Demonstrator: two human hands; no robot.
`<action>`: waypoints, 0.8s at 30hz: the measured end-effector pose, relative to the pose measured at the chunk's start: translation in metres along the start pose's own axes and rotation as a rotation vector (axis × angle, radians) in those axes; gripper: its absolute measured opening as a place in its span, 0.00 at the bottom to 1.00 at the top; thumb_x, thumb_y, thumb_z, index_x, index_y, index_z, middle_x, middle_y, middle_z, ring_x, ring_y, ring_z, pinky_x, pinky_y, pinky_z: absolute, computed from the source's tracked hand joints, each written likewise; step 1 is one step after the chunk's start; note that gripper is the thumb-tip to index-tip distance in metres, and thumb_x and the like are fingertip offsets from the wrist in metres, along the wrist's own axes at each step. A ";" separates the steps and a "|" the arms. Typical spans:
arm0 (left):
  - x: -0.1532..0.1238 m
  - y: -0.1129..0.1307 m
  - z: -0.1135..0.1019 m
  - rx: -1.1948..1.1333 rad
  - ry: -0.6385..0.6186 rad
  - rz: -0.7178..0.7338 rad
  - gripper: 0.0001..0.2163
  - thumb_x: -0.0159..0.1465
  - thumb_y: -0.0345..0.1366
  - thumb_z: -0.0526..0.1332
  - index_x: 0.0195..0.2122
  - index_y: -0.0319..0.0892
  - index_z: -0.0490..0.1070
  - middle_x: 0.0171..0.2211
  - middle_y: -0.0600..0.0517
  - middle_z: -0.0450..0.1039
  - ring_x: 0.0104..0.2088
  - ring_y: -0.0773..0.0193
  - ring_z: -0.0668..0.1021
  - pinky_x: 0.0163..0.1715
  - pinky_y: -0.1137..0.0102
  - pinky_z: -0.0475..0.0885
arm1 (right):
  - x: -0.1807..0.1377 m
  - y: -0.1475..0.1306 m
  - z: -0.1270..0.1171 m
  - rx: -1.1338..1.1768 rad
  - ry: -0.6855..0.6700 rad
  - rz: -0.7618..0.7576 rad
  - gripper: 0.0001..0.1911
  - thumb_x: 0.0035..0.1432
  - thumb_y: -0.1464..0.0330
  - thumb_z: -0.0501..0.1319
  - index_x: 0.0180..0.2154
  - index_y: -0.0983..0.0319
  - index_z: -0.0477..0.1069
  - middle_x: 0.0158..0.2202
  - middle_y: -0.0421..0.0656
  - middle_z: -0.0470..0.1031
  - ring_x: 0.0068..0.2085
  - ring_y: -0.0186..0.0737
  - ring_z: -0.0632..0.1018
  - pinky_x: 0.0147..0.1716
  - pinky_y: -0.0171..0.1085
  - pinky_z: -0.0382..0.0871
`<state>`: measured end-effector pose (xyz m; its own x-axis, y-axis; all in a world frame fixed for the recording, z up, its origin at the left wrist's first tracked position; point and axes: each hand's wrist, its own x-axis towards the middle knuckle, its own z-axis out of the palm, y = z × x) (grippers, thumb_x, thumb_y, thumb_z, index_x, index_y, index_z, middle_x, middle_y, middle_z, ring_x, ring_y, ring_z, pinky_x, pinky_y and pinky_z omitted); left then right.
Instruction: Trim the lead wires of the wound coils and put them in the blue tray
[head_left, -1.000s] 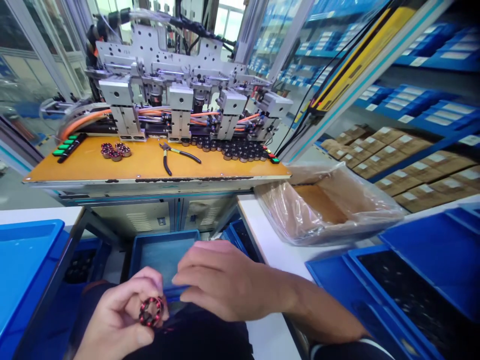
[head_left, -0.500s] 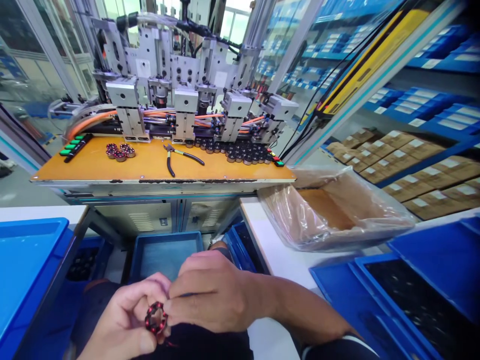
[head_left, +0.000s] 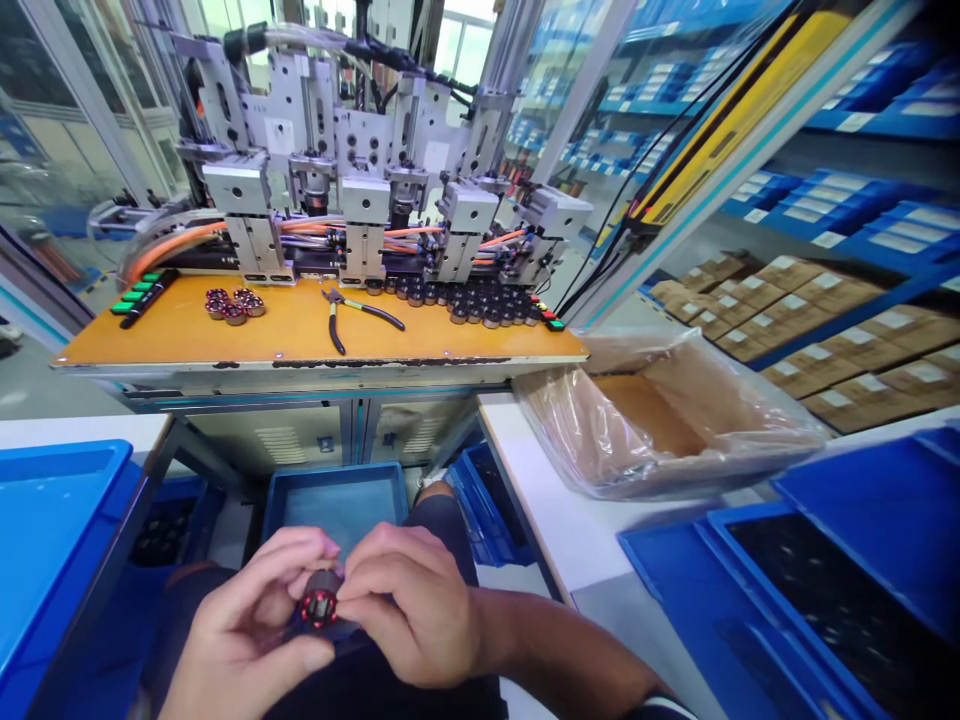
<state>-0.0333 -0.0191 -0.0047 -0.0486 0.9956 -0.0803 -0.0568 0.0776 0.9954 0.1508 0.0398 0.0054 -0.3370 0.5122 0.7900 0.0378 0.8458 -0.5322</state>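
Low in the view, over my lap, both hands hold one small round wound coil part (head_left: 321,603), black with red windings. My left hand (head_left: 247,630) cups it from the left and below. My right hand (head_left: 409,600) pinches its right side with fingertips. Behind them sits an open blue bin (head_left: 334,500) under the bench. Up on the orange worktop (head_left: 285,335) lie a few similar red coil parts (head_left: 234,303), a pair of pliers (head_left: 352,312) and a row of black round parts (head_left: 480,300).
A multi-head metal machine (head_left: 360,170) stands along the back of the worktop. A plastic-lined cardboard box (head_left: 667,410) rests on the white table at right, with blue trays (head_left: 825,580) of dark parts in front. A blue tray (head_left: 52,540) is at left.
My right hand has closed in from above onto the coil part and now pinches it. Both hands shifted slightly right and the part turned between the fingers.
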 end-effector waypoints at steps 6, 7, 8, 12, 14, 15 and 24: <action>-0.006 0.017 0.012 -0.009 0.012 -0.171 0.17 0.49 0.52 0.74 0.36 0.47 0.82 0.24 0.54 0.77 0.24 0.67 0.76 0.29 0.75 0.74 | -0.001 0.003 -0.002 -0.071 -0.020 -0.078 0.09 0.68 0.71 0.56 0.34 0.65 0.71 0.27 0.43 0.76 0.28 0.32 0.77 0.29 0.30 0.73; -0.007 0.018 0.013 -0.006 0.030 -0.162 0.16 0.51 0.52 0.73 0.35 0.47 0.81 0.22 0.55 0.76 0.23 0.68 0.75 0.27 0.76 0.73 | -0.002 0.003 -0.002 -0.080 -0.019 -0.075 0.09 0.68 0.71 0.57 0.34 0.65 0.72 0.27 0.43 0.76 0.28 0.32 0.77 0.29 0.30 0.73; -0.008 0.017 0.014 -0.006 0.052 -0.151 0.16 0.52 0.51 0.73 0.36 0.48 0.81 0.21 0.55 0.76 0.22 0.68 0.75 0.26 0.77 0.72 | -0.002 0.003 -0.001 -0.089 -0.014 -0.071 0.08 0.67 0.71 0.57 0.35 0.65 0.72 0.27 0.43 0.76 0.28 0.32 0.77 0.29 0.30 0.73; -0.009 0.011 0.015 -0.065 0.112 -0.130 0.14 0.52 0.48 0.74 0.37 0.50 0.81 0.21 0.55 0.77 0.23 0.68 0.77 0.27 0.77 0.73 | -0.004 0.000 0.001 -0.114 0.021 -0.021 0.06 0.66 0.72 0.58 0.35 0.64 0.72 0.28 0.43 0.77 0.29 0.33 0.78 0.32 0.31 0.74; -0.008 0.008 0.011 -0.114 0.132 -0.127 0.13 0.51 0.45 0.75 0.36 0.51 0.82 0.29 0.54 0.81 0.25 0.67 0.79 0.28 0.76 0.75 | -0.004 -0.002 0.002 -0.119 0.034 0.007 0.05 0.65 0.74 0.58 0.35 0.64 0.72 0.28 0.43 0.77 0.30 0.33 0.78 0.33 0.32 0.74; -0.007 0.007 0.008 -0.126 0.110 -0.110 0.11 0.50 0.43 0.75 0.35 0.52 0.82 0.33 0.53 0.82 0.26 0.66 0.81 0.30 0.75 0.76 | -0.005 -0.002 0.002 -0.118 0.039 0.017 0.05 0.65 0.74 0.58 0.36 0.64 0.72 0.29 0.43 0.78 0.30 0.33 0.78 0.32 0.32 0.74; -0.002 -0.012 -0.007 -0.424 -0.112 0.043 0.09 0.49 0.38 0.77 0.26 0.50 0.76 0.35 0.55 0.80 0.47 0.54 0.81 0.48 0.63 0.76 | -0.006 0.000 0.000 -0.092 0.070 -0.071 0.08 0.67 0.72 0.57 0.35 0.64 0.72 0.28 0.42 0.77 0.27 0.31 0.77 0.29 0.31 0.73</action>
<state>-0.0398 -0.0226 -0.0166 0.0468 0.9989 -0.0095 -0.4621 0.0301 0.8863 0.1529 0.0363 0.0005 -0.2752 0.4568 0.8459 0.1037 0.8889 -0.4462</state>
